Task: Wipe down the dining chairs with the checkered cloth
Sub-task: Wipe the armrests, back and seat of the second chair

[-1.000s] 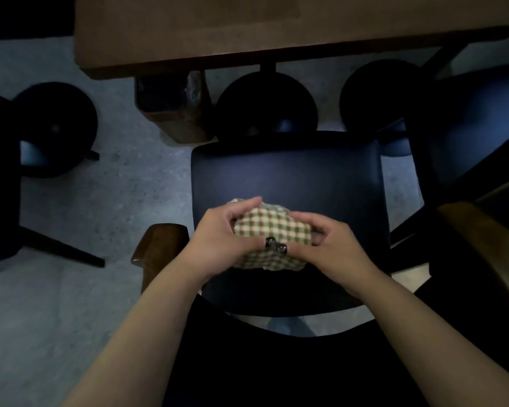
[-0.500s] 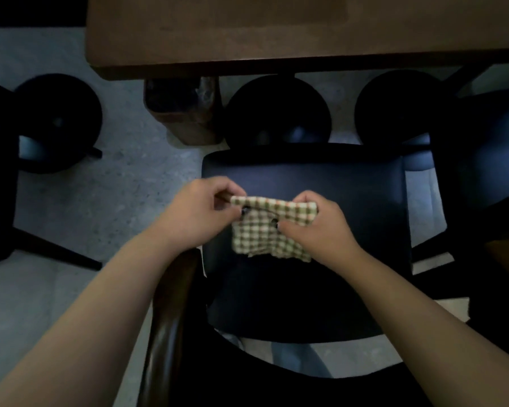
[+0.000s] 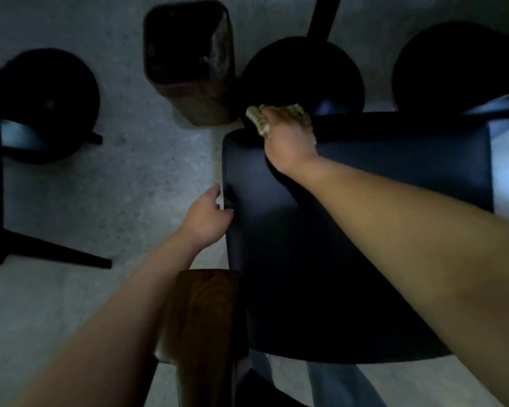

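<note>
Right-hand fingers hidden: they curl down over the far side of the checkered cloth [image 3: 257,121], so only the back of the right hand [image 3: 287,139] shows. Grip looks like a palm-down press with the cloth bunched beneath; whether the fingers wrap it fully or only pin it flat, cannot tell. Cloth edges poke out at the hand's left and upper right.

Left hand [image 3: 207,220] sits at the seat's left edge, fingers curled over the rim, apparently steadying the chair.

Cloth location: far left corner of the dining chair seat [image 3: 276,245], right at the front rim.

Handling judgement: cloth is soft, light, limp; folds and wads readily, no fragility. Best held as now, wadded under the palm with the fingers over the leading edge so it doesn't roll out on the stroke. Seat reads smooth, dark, probably upholstered; the cloth should slide easily.

Orientation: bunched cloth's long axis runs roughly left-right along the seat's far edge; seat runs away from the person toward the stools.

Around: wooden armrest [image 3: 202,312] near the left forearm, wooden desk leg [image 3: 194,92] beyond the seat corner, dark round stools [image 3: 303,74] under it, pale floor [image 3: 130,177].
</note>
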